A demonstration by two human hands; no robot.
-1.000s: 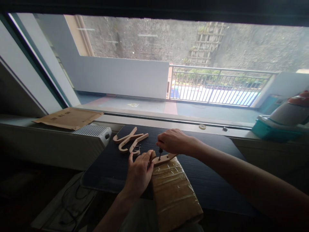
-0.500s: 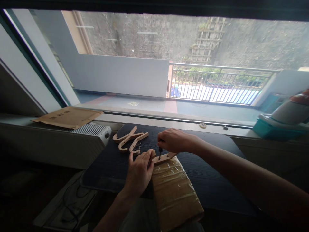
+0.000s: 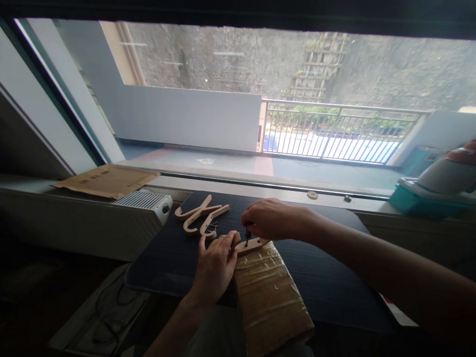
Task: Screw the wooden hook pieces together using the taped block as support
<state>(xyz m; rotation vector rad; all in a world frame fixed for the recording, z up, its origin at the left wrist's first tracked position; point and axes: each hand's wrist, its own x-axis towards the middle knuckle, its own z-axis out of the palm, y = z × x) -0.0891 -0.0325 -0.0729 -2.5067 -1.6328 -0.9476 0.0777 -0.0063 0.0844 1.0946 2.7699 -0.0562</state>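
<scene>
My left hand (image 3: 214, 265) presses down on one end of a curved wooden hook piece (image 3: 253, 244) that rests on a taped cardboard parcel (image 3: 269, 297). The fingers lie closed against the wood. My right hand (image 3: 270, 219) pinches a small dark screw or driver tip (image 3: 247, 234) standing upright in the wooden piece. Several more wooden hook pieces (image 3: 201, 215) lie on the dark table (image 3: 327, 277) just left of the hands, with a few small screws (image 3: 213, 227) beside them.
A brown padded envelope (image 3: 106, 181) lies on the sill over a white heater (image 3: 143, 202) at the left. A teal box with a white object on top (image 3: 427, 196) sits at the right. Cables (image 3: 111, 317) lie below the table's left edge. A big window is ahead.
My right hand has sunk slightly onto the screw and its fingers have turned a little. The left hand and the wooden piece stay where they were.
</scene>
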